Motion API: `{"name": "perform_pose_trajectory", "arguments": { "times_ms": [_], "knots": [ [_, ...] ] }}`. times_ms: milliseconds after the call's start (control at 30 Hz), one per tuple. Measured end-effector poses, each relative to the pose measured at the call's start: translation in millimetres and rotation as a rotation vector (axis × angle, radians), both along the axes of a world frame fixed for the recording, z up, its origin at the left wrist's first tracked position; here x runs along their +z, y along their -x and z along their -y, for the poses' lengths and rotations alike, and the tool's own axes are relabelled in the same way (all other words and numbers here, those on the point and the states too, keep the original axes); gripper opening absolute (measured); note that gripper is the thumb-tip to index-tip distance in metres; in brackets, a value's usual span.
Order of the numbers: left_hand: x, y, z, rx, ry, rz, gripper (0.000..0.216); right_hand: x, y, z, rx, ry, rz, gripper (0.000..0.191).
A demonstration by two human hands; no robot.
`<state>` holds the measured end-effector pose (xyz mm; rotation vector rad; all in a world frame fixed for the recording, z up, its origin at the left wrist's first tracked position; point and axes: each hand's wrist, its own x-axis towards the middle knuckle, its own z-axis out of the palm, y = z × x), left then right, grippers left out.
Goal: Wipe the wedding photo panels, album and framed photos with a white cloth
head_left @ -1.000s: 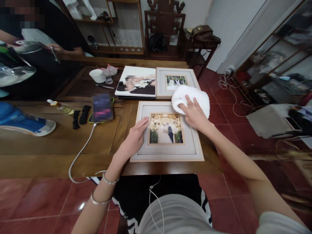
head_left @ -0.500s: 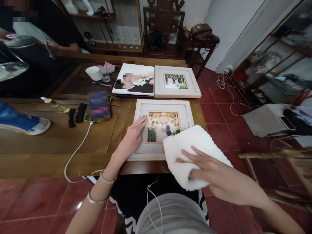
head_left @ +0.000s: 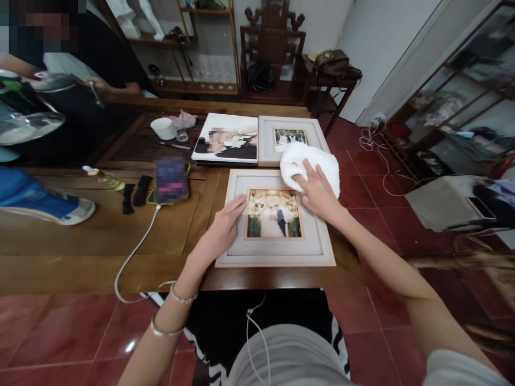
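A light wooden picture frame (head_left: 328, 261) with a photo of a couple lies flat near the table's front edge. My left hand (head_left: 223, 228) rests on its left side, fingers stretched out together over the border and glass. My right hand (head_left: 318, 192) holds a white towel (head_left: 292, 161) at the frame's far right corner, fingers pressed into the cloth. The towel hides that corner and part of a second picture frame (head_left: 267, 155) just behind. Left of the second frame lies a white-bordered photo panel (head_left: 241, 120), stacked on something dark.
On the wooden table (head_left: 153, 273) stand a phone (head_left: 171, 182) with a white cable, two black straps, a dropper bottle (head_left: 105, 179), a blue shoe (head_left: 44, 195) and a white cup (head_left: 163, 128). Another person (head_left: 108, 59) is across the table at the left.
My right hand has carried the towel from the frame's near right corner away from me to its far right corner, uncovering the photo. My left hand stays on the frame.
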<state>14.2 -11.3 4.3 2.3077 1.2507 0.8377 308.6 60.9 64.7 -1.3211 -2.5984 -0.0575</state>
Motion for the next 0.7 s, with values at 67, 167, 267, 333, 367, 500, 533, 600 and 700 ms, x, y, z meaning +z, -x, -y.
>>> {"name": "perform_pose_trajectory", "arguments": {
  "times_ms": [67,167,267,333,367,500,533,600,700],
  "knots": [
    [-1.4,-0.5,0.5,0.01,-0.005,0.01,0.062,-0.1,4.9,-4.5,0.05,0.026,0.047,0.063],
    [-2.7,-1.0,0.9,0.017,-0.015,0.027,0.062,-0.4,9.7,20.1,0.113,0.081,0.116,0.061],
    [-3.1,-1.5,0.8,0.027,-0.015,0.021,0.063,9.1,6.7,66.9,0.166,0.194,0.139,0.058],
    [-2.8,-2.1,1.1,0.036,-0.015,0.008,0.063,24.1,0.6,97.4,0.256,0.323,0.137,0.058],
    [-2.3,-2.5,1.4,0.04,-0.015,0.001,0.063,33.2,-2.7,110.1,0.308,0.388,0.129,0.059],
    [1.3,-3.4,3.3,0.039,-0.009,0.002,0.063,60.1,-7.3,137.4,0.483,0.572,0.092,0.065],
    [2.3,-3.3,3.8,0.036,-0.006,0.004,0.064,60.5,-5.3,138.3,0.498,0.582,0.079,0.066],
    [3.7,-2.6,4.0,0.025,-0.002,0.003,0.065,52.2,1.3,133.4,0.478,0.554,0.057,0.067],
    [3.3,-1.0,2.7,0.007,0.002,-0.011,0.066,26.4,10.6,110.0,0.371,0.414,0.037,0.064]
  ]
}}
